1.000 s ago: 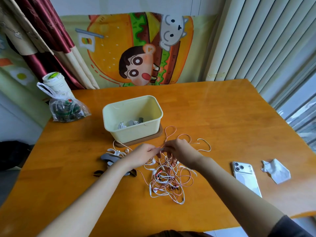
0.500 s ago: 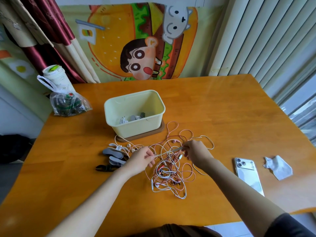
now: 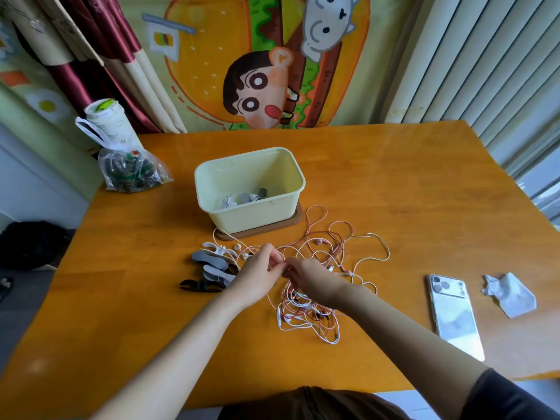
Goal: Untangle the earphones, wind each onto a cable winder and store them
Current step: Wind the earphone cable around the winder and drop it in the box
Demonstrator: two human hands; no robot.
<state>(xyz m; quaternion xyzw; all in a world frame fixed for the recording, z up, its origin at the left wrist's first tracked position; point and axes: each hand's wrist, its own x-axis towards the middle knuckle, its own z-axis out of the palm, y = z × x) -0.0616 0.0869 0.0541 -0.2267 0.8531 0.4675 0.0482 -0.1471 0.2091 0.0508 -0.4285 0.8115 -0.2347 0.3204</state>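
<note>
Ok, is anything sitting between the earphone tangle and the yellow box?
Nothing visible. The yellow box stands open-topped just beyond the earphone tangle, with only bare table and a stray pink cable loop between them.

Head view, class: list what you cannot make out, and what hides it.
Head view: which strand the left hand and right hand pinch, hidden by the hands themselves.
Head view: the cream box floor, behind its near wall.
Head view: number of earphones in the tangle, too knotted and small.
</note>
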